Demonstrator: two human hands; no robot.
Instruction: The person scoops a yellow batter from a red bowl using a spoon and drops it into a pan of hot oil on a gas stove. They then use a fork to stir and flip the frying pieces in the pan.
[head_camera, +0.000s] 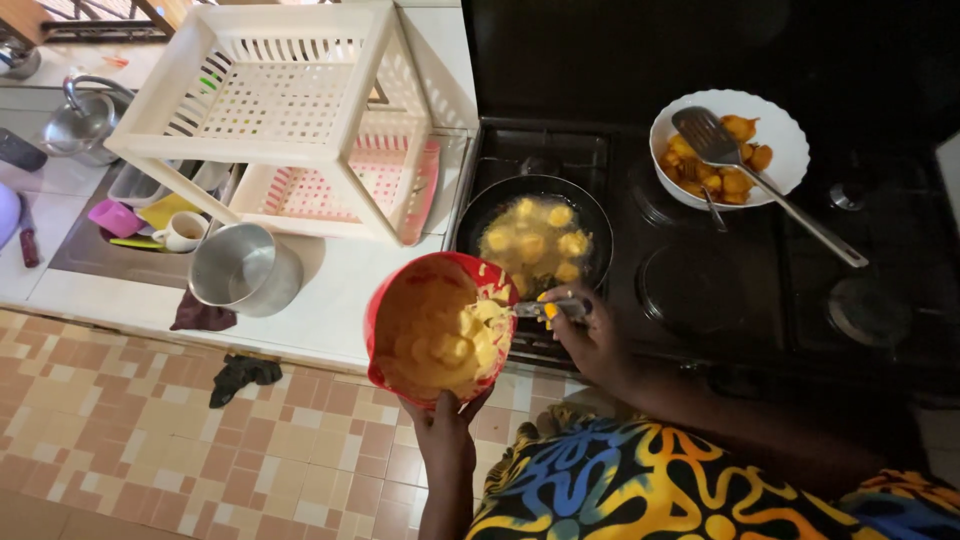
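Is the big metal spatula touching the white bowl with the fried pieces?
Touching. In the head view, the metal spatula lies across the white bowl, its blade resting on the fried pieces and its handle crossing the rim.

A red bowl (438, 325), tipped toward the stove, holds thick yellow batter with coated pieces inside. A metal spoon (545, 309) reaches into it from three o'clock, its handle smeared yellow, just below the pan's six o'clock rim.
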